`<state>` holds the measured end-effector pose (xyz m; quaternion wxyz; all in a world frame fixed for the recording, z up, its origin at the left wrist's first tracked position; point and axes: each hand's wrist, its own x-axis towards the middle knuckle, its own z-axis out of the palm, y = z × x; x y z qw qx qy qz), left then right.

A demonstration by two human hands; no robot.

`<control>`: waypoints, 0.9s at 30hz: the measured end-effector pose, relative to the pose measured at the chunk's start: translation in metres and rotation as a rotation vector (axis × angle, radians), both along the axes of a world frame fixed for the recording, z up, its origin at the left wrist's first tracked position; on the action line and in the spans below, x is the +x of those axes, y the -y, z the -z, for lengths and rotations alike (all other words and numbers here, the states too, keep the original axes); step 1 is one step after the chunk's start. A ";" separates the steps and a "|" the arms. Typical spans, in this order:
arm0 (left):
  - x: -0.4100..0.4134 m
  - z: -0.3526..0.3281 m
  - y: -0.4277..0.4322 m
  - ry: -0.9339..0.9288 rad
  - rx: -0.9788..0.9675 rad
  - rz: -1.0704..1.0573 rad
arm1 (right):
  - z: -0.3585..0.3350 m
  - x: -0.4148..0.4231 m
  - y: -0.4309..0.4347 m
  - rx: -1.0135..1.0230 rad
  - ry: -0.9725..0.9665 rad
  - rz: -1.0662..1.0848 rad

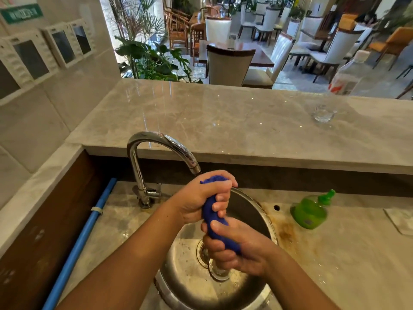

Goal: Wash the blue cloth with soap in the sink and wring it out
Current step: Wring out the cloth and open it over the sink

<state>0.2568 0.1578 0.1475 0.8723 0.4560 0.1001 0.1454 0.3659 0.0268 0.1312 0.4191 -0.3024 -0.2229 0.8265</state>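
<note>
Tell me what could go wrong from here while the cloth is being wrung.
1. The left hand grips the blue cloth right under the faucet spout; twisting could knock knuckles against it.
2. The right hand holds the lower end above the drain; a slip would likely drop the cloth into the sink.
3. Squeezed water might spatter the counter toward the soap bottle.

Single head-worn view, facing forward and down, close above the sink

Bright daylight from the dining room behind; glare spots on the bench; wide-angle bending at edges; bottle blurred.
</note>
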 end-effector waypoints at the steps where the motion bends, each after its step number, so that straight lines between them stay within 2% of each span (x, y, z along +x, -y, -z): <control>1: 0.001 0.000 0.002 -0.052 0.023 -0.030 | -0.003 0.006 -0.001 0.009 0.133 -0.013; 4: 0.009 -0.006 0.006 -0.177 0.084 -0.114 | -0.019 0.008 -0.005 0.106 0.657 -0.042; 6: 0.017 -0.012 0.006 -0.251 0.132 -0.162 | -0.024 0.004 -0.009 0.162 0.982 0.010; 10: 0.027 -0.010 0.007 -0.337 0.180 -0.297 | -0.014 -0.005 -0.014 0.288 1.353 0.087; 17: 0.028 0.008 0.008 -0.388 0.257 -0.434 | 0.008 0.006 -0.022 0.488 1.719 -0.047; 21: 0.029 0.009 0.008 -0.435 0.243 -0.508 | 0.010 0.005 -0.029 0.511 1.821 -0.082; 27: 0.019 0.020 0.011 -0.407 0.230 -0.467 | 0.010 0.001 -0.027 0.572 1.938 -0.209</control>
